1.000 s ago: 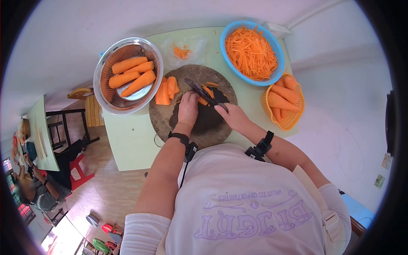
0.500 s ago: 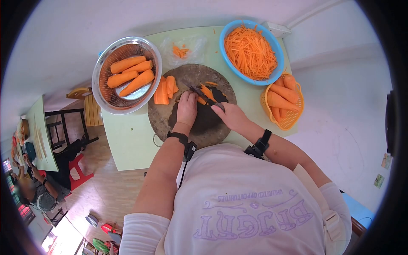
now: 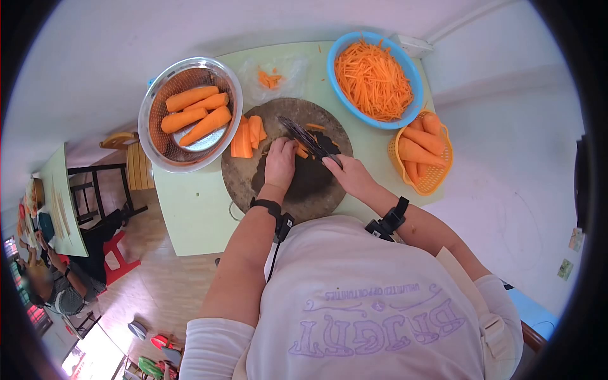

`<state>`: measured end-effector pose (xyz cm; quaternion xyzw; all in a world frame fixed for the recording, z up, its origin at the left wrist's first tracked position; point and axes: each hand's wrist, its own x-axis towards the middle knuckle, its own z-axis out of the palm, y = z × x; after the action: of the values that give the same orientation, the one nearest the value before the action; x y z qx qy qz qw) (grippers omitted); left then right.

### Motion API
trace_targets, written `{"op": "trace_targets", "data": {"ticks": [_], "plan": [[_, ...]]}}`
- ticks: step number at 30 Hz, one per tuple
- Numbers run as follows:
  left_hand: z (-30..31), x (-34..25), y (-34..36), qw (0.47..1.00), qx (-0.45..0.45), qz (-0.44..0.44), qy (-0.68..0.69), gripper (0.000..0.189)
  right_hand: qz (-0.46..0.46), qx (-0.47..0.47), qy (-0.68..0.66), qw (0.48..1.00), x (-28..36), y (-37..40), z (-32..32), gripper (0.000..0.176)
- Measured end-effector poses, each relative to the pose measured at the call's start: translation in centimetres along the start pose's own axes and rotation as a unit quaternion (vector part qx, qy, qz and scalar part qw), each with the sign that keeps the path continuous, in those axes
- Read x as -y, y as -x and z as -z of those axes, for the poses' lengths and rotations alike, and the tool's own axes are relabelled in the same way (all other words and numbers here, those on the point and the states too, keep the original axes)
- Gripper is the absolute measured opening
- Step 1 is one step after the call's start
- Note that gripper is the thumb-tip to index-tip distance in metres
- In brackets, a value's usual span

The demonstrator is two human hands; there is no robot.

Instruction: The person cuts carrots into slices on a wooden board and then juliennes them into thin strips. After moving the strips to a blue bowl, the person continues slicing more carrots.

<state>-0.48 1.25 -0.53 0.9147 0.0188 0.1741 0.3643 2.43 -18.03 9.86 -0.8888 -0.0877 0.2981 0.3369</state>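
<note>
Knife is the main change: half a second ago its blade lay low across the cut, and now it is lifted again, slanting from eleven o'clock down to my right hand, which is clenched round the handle. That hand has slid slightly towards four o'clock. My left hand has barely shifted; its fingers are curled and pressing down on the carrot piece, which lies on the round chopping board just beside the blade. Everything else sits as before.

A stack of carrot slabs rests at the board's ten o'clock edge. The steel colander of whole peeled carrots stands further out at ten o'clock, the blue bowl of carrot shreds at one o'clock, and the yellow basket of carrots at three o'clock.

Purple print on my white shirt, seen upside down, seems to read "BRIGHT" under a smaller line, "UNLIMITED OPPORTUNITIES".
</note>
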Motion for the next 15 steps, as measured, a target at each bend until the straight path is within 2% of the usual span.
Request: {"op": "trace_targets", "data": {"ticks": [4, 15], "plan": [[0.0, 0.0, 0.0, 1.0, 0.013, 0.001, -0.01, 0.012, -0.009, 0.012, 0.008, 1.0, 1.2, 0.3, 0.7, 0.056], [0.3, -0.4, -0.1, 1.0, 0.01, 0.002, -0.012, 0.014, 0.007, 0.006, 0.039, 0.999, 1.4, 0.1, 0.5, 0.054]]}}
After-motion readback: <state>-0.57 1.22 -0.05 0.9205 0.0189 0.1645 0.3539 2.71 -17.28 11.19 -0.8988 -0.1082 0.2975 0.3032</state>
